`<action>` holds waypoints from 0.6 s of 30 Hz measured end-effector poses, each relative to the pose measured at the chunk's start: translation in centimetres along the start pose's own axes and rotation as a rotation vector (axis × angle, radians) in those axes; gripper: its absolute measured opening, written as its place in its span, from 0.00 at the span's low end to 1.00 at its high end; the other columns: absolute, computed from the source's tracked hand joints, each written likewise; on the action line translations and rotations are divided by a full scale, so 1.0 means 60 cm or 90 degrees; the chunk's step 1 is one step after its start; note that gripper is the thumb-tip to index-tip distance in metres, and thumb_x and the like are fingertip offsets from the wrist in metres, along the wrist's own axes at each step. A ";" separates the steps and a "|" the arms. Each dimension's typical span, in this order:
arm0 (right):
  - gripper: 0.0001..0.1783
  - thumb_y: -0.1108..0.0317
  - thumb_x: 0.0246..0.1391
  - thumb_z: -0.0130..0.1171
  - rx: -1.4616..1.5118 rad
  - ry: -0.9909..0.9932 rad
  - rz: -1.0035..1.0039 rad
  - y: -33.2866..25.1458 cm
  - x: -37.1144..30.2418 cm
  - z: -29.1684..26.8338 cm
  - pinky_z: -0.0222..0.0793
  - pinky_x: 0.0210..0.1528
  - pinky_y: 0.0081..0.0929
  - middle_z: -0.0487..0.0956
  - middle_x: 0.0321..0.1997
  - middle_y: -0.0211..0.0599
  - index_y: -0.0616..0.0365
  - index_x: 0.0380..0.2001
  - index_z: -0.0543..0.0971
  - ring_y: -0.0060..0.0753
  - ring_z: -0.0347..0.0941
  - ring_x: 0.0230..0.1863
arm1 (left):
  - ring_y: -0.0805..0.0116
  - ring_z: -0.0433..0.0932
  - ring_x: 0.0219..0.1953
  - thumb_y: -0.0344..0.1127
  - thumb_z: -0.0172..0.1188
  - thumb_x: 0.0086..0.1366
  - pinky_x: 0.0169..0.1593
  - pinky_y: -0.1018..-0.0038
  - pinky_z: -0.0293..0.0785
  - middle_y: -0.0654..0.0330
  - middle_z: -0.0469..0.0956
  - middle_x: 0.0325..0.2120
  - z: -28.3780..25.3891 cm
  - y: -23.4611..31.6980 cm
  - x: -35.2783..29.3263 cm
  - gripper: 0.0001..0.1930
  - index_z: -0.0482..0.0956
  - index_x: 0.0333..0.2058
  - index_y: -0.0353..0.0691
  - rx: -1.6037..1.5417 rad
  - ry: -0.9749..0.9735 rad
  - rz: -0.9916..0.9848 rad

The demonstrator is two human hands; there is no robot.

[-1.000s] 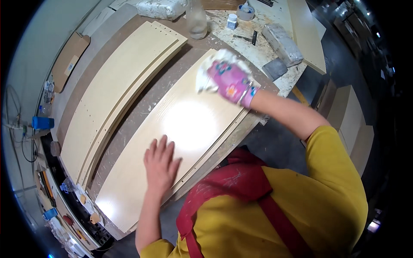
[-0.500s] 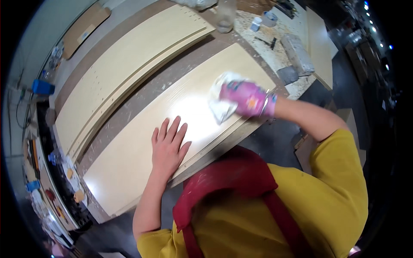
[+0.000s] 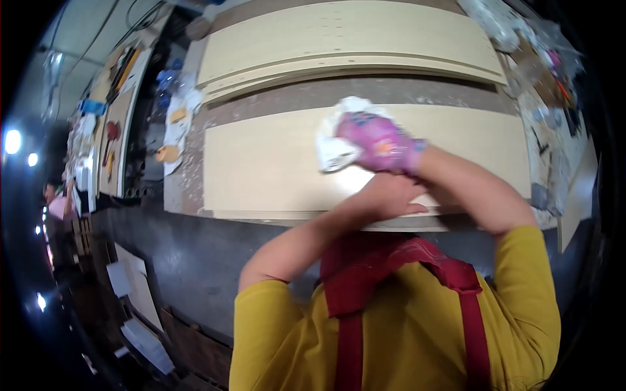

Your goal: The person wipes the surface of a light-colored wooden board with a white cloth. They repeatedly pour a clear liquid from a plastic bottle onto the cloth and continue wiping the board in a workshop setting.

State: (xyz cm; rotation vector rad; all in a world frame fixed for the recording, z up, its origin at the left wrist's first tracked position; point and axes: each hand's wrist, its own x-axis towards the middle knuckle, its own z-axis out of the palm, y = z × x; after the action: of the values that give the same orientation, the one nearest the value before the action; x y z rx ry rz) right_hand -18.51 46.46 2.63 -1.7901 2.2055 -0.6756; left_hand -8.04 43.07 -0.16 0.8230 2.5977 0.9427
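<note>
Pale beige laminate covers the board (image 3: 261,163) that lies flat along the near side of the bench (image 3: 313,94), its long edge running left to right. The right hand (image 3: 378,142), in a pink glove, presses a white rag (image 3: 336,150) down on the board's middle; its fingers are curled over the rag, bunching it beneath the palm. The left hand (image 3: 385,195) lies bare on the board's near edge, just under the right wrist, with the thumb out along the edge; the other fingers are hidden beneath the right forearm, so I cannot tell whether they are spread.

Beyond a dusty brown strip of bare bench lies a stack of further boards (image 3: 352,39), the same pale colour, with small drilled holes in the top one. The bench's right end is cluttered with small tools and plastic wrap (image 3: 502,23), too blurred to sort. At its left end stand scraps and a narrow shelf (image 3: 114,124) crowded with odds and ends.

The floor (image 3: 195,260) is dark grey concrete, with loose white panels (image 3: 140,287) lying on it. Bright lamps (image 3: 12,140) glare at the far left, where another person (image 3: 55,202) stands.
</note>
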 end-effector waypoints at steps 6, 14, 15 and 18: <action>0.14 0.64 0.46 0.61 -0.062 0.053 0.176 0.133 -0.123 -0.115 0.69 0.42 0.43 0.75 0.38 0.47 0.55 0.37 0.74 0.54 0.73 0.40 | 0.52 0.54 0.66 0.61 0.56 0.57 0.65 0.49 0.51 0.56 0.55 0.65 -0.033 -0.025 -0.136 0.35 0.66 0.60 0.53 0.204 0.236 -0.066; 0.20 0.66 0.46 0.59 0.020 -0.020 -0.045 -0.101 0.351 0.102 0.73 0.39 0.42 0.75 0.40 0.48 0.57 0.44 0.71 0.50 0.75 0.40 | 0.55 0.57 0.65 0.55 0.60 0.54 0.65 0.48 0.49 0.57 0.61 0.61 -0.048 -0.033 -0.156 0.33 0.69 0.57 0.50 0.146 0.165 -0.020; 0.17 0.68 0.45 0.58 -0.035 -0.027 -0.020 -0.122 0.421 0.144 0.73 0.41 0.43 0.75 0.42 0.48 0.57 0.42 0.73 0.50 0.75 0.42 | 0.55 0.54 0.65 0.49 0.61 0.55 0.67 0.54 0.48 0.56 0.60 0.62 -0.047 -0.036 -0.161 0.31 0.68 0.58 0.49 0.059 0.159 0.014; 0.12 0.67 0.46 0.58 -0.152 0.045 -0.059 -0.176 0.514 0.184 0.73 0.43 0.39 0.76 0.41 0.46 0.56 0.37 0.76 0.47 0.76 0.43 | 0.55 0.55 0.65 0.54 0.65 0.48 0.67 0.48 0.42 0.56 0.64 0.60 0.012 -0.058 -0.146 0.34 0.74 0.52 0.44 0.035 0.263 0.028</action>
State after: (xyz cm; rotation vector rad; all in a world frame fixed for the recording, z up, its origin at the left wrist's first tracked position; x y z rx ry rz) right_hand -11.66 12.73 1.58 -2.0229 2.3473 -0.5180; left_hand -2.15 36.12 -2.56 0.7700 2.9744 1.1653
